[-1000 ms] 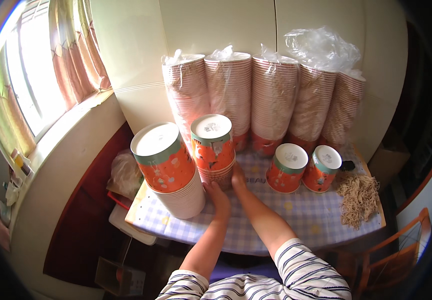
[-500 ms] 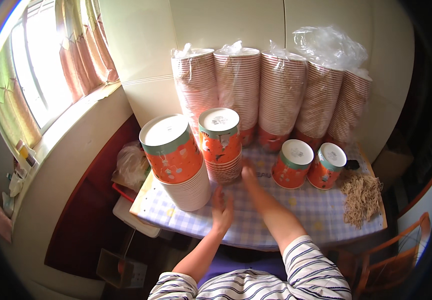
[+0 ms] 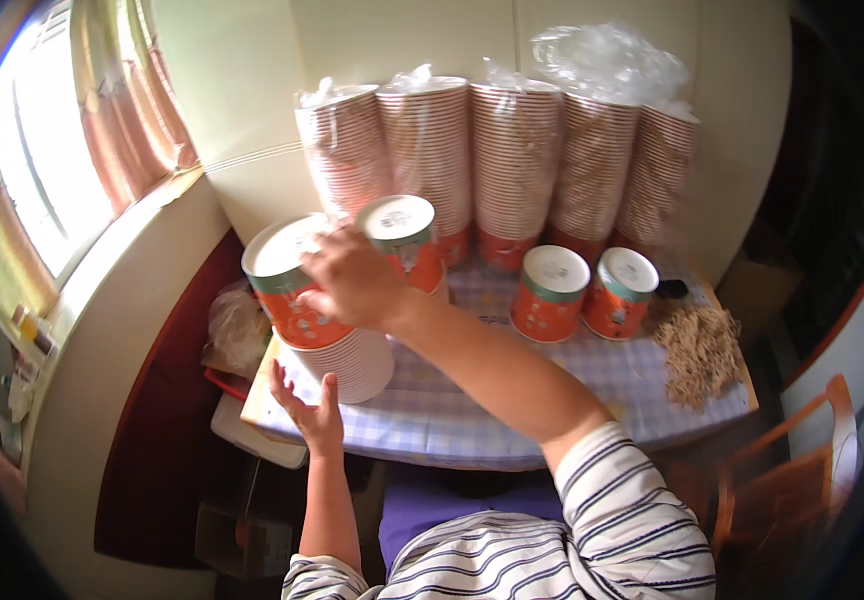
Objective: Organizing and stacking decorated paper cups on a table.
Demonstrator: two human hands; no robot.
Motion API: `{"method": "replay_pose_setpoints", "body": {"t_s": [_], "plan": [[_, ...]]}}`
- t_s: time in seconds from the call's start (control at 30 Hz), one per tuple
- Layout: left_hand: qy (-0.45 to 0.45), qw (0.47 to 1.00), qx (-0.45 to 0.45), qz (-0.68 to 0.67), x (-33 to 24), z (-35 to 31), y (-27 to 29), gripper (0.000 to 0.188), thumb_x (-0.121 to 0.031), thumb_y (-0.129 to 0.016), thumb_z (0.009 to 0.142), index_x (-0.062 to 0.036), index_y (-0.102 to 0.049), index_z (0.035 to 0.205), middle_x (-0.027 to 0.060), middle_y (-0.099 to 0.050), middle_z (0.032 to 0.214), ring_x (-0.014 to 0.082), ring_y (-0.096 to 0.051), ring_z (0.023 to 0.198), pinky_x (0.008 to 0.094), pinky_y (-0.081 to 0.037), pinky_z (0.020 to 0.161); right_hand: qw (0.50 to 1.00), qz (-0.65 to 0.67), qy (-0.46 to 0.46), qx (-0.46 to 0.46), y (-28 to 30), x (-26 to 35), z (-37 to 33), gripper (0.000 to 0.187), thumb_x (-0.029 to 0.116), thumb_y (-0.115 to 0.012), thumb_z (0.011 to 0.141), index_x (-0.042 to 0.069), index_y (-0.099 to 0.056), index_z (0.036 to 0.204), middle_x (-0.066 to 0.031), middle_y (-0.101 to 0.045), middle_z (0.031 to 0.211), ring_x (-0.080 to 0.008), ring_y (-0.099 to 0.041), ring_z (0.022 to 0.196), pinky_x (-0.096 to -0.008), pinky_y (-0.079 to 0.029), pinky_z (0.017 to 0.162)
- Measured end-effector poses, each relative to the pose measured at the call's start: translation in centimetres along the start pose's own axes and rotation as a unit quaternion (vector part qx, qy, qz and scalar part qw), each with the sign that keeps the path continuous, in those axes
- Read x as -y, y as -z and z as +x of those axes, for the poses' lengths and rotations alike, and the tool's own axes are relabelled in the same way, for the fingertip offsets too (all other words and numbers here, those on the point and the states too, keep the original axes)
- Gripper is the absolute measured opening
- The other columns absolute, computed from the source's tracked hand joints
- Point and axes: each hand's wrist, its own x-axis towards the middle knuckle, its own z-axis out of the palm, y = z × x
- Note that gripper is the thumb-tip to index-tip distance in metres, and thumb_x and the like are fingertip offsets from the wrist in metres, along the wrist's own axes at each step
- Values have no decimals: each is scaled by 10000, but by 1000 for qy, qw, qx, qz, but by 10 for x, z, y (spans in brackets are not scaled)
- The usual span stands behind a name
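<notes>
A stack of upside-down paper tubs (image 3: 317,322), orange with a green band and white base, stands at the table's left, white rims nested below. My right hand (image 3: 357,280) reaches across to its upper right side, thumb and fingers apart and slightly blurred; whether they touch is unclear. Low in front of the stack my left hand (image 3: 312,412) is open, fingers spread and palm toward the rims. A narrower stack of paper cups (image 3: 397,222) stands just behind, partly hidden by my right hand. Two upside-down paper cups, a larger one (image 3: 550,302) and a smaller one (image 3: 617,300), sit farther right.
Several tall bagged stacks of cups (image 3: 514,160) line the wall at the back. A heap of beige shredded filler (image 3: 697,355) lies at the right of the checkered tablecloth (image 3: 482,410). A wooden chair (image 3: 787,450) stands at lower right, and a clear plastic bag (image 3: 237,325) at left.
My right hand has moved left and up from beside the narrower stack to the larger stack's top. My left hand has shifted left to its lower front. The view has shifted too.
</notes>
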Motion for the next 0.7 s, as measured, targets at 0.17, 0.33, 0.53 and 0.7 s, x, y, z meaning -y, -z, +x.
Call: {"method": "replay_pose_setpoints", "body": {"t_s": [0.17,0.33,0.53,0.7], "plan": [[-5,999,19,40,-1,14,-6,1030,-277,-813,684,-56,-152,1442,199,-262,1416,346,-279,1304,477,-220,1082,996,43,-67,-47,-16,13,10,233,96,-700,696,26,-625,906,-107,-609,955,-286,-586,918,-399,-468,809],[-5,999,23,44,-3,27,0,1047,-222,-817,657,-34,-146,1438,203,-231,1445,345,-235,1341,448,-205,1102,991,45,-109,-62,-20,34,18,132,101,-694,696,56,-632,803,-86,-621,885,-284,-596,878,-411,-467,781],[-4,999,29,31,5,26,1,1046,-224,-826,650,-17,-165,1433,218,-277,1415,333,-287,1316,424,-244,1086,989,52,-114,-76,-12,37,22,121,135,-686,679,59,-629,754,-94,-619,833,-291,-604,834,-422,-477,733],[20,999,28,13,-12,30,-3,1098,-283,-832,623,-8,-144,1433,224,-264,1404,342,-258,1323,437,-219,1095,988,67,-119,-76,-3,41,23,136,149,-717,688,80,-648,782,-69,-632,837,-274,-604,841,-412,-422,807]]}}
